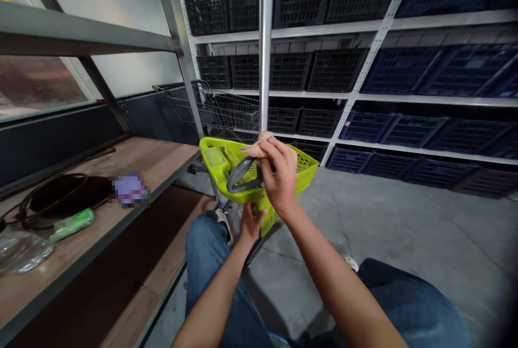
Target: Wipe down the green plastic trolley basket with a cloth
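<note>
A small lime-green shopping cart (218, 172) with a mesh basket stands in front of me, between my knees. From it rises a tall silver pole (265, 56). My right hand (279, 172) is closed on a crumpled beige cloth (259, 147), pressed at the foot of the pole beside the cart's curved grey handle (238, 174). Lower down, my left hand (251, 222) grips the green plastic body beneath the handle; its fingertips are partly hidden. The cart's lower frame is mostly covered by my arms and legs.
To the left, a wooden-topped shelf (162, 154) holds a green packet (73, 224), a black cable (24, 207), clear plastic (24, 251) and a blurred purple item (130, 189). Behind stand a wire trolley (230, 113) and racks of black crates (291, 70) and blue crates (396, 70).
</note>
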A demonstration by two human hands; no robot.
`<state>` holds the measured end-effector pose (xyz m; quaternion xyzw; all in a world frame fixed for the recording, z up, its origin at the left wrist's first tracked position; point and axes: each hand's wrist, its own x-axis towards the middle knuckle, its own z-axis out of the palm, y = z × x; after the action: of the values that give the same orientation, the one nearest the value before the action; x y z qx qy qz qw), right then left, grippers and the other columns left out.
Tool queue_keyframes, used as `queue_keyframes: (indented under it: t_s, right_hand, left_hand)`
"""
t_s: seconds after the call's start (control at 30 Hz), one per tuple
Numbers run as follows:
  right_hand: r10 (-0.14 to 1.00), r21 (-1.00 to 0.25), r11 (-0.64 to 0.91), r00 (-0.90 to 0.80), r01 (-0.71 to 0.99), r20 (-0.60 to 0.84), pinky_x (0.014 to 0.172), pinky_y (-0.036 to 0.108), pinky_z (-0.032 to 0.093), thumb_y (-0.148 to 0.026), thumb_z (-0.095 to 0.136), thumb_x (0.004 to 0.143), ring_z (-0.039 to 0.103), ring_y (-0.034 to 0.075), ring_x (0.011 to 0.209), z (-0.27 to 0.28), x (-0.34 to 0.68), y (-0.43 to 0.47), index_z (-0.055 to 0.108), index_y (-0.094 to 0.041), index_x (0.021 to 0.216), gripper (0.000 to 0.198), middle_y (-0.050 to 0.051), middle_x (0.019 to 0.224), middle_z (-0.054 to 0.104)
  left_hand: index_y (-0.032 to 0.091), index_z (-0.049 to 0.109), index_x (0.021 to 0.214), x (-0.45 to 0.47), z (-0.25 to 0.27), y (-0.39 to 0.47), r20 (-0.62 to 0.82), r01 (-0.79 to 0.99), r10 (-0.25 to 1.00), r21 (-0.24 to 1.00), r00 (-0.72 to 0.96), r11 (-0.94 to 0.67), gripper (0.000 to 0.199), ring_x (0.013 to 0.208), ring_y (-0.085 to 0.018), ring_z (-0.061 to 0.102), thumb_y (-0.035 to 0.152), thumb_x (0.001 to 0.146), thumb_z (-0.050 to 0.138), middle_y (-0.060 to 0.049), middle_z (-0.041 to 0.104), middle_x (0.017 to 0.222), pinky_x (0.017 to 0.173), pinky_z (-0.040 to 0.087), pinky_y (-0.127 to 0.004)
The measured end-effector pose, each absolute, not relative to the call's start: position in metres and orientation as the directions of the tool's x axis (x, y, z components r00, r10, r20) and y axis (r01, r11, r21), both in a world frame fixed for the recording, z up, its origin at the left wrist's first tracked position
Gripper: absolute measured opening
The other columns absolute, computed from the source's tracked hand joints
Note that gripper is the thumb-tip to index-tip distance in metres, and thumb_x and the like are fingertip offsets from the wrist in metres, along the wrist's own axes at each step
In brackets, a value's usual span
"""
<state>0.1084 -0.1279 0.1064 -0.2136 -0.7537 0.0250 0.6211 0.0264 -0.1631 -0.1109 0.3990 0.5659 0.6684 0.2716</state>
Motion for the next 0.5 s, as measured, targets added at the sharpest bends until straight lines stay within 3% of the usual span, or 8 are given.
queue_keyframes:
  t_s: [0.1, 0.17, 0.27, 0.3, 0.37, 0.43, 0.5]
  right_hand:
    - [0.291, -0.219, 0.934, -0.246, 0.282, 0.925, 0.102, 0.048, 0.042, -0.018, 0.052, 0.093, 0.048, 0.026, 0.124, 0.110, 0.108, -0.138, 0.055, -0.033, 0.132, 0.042, 0.007, 0.134, 0.055]
    - [0.249, -0.170, 0.944, -0.269, 0.285, 0.930, 0.099, 0.045, 0.044, -0.018, 0.053, 0.093, 0.050, 0.025, 0.120, 0.103, 0.113, -0.138, 0.057, -0.033, 0.130, 0.040, 0.007, 0.129, 0.058]
    - [0.236, -0.171, 0.927, -0.164, 0.335, 0.958, 0.098, 0.045, 0.044, -0.017, 0.054, 0.093, 0.052, 0.024, 0.117, 0.106, 0.119, -0.130, 0.057, -0.031, 0.128, 0.038, 0.008, 0.126, 0.058]
    - [0.241, -0.183, 0.920, -0.134, 0.346, 0.961, 0.098, 0.046, 0.044, -0.018, 0.053, 0.094, 0.052, 0.025, 0.117, 0.110, 0.117, -0.128, 0.057, -0.030, 0.129, 0.037, 0.008, 0.126, 0.057]
    - [0.253, -0.193, 0.918, -0.136, 0.347, 0.958, 0.099, 0.047, 0.044, -0.018, 0.052, 0.094, 0.051, 0.025, 0.119, 0.118, 0.109, -0.131, 0.057, -0.031, 0.128, 0.037, 0.008, 0.127, 0.057]
    - [0.236, -0.158, 0.933, -0.218, 0.324, 0.947, 0.099, 0.047, 0.044, -0.018, 0.052, 0.094, 0.048, 0.025, 0.122, 0.117, 0.098, -0.141, 0.056, -0.032, 0.129, 0.038, 0.008, 0.129, 0.057]
    - [0.158, -0.061, 0.960, -0.344, 0.274, 0.926, 0.100, 0.046, 0.045, -0.016, 0.052, 0.094, 0.048, 0.025, 0.123, 0.109, 0.091, -0.152, 0.055, -0.032, 0.131, 0.041, 0.008, 0.131, 0.057]
  left_hand:
    - [0.025, 0.042, 0.117, 0.015, -0.111, -0.177, 0.208, 0.031, 0.836, 0.974, -0.508, -0.223, 0.059, 0.111, -0.023, 0.061, 0.039, 0.070, 0.075, -0.011, 0.056, 0.125, 0.091, 0.050, -0.038]
    - [0.028, 0.037, 0.122, -0.003, -0.101, -0.189, 0.212, 0.009, 0.790, 0.967, -0.575, -0.253, 0.069, 0.113, -0.023, 0.061, 0.039, 0.068, 0.077, -0.011, 0.053, 0.131, 0.092, 0.051, -0.039]
    - [0.027, 0.038, 0.130, -0.044, -0.054, -0.208, 0.390, 0.254, 0.585, 0.918, -0.711, -0.303, 0.055, 0.123, -0.021, 0.054, 0.040, 0.083, 0.064, -0.012, 0.051, 0.136, 0.103, 0.045, -0.039]
    - [0.026, 0.042, 0.130, -0.058, -0.031, -0.214, 0.489, 0.369, 0.459, 0.869, -0.742, -0.328, 0.048, 0.127, -0.020, 0.051, 0.040, 0.087, 0.058, -0.012, 0.051, 0.137, 0.107, 0.042, -0.038]
    - [0.024, 0.052, 0.126, -0.082, 0.017, -0.220, 0.654, 0.569, 0.369, 0.757, -0.661, -0.322, 0.036, 0.131, -0.020, 0.047, 0.039, 0.093, 0.050, -0.011, 0.051, 0.139, 0.111, 0.037, -0.039]
    - [0.022, 0.063, 0.112, -0.095, 0.054, -0.221, 0.735, 0.681, 0.467, 0.658, -0.491, -0.321, 0.029, 0.129, -0.021, 0.049, 0.039, 0.094, 0.047, -0.009, 0.059, 0.132, 0.114, 0.034, -0.041]
    - [0.022, 0.068, 0.102, -0.100, 0.071, -0.218, 0.689, 0.667, 0.619, 0.665, -0.376, -0.335, 0.030, 0.118, -0.021, 0.058, 0.040, 0.094, 0.045, -0.007, 0.068, 0.115, 0.110, 0.040, -0.041]
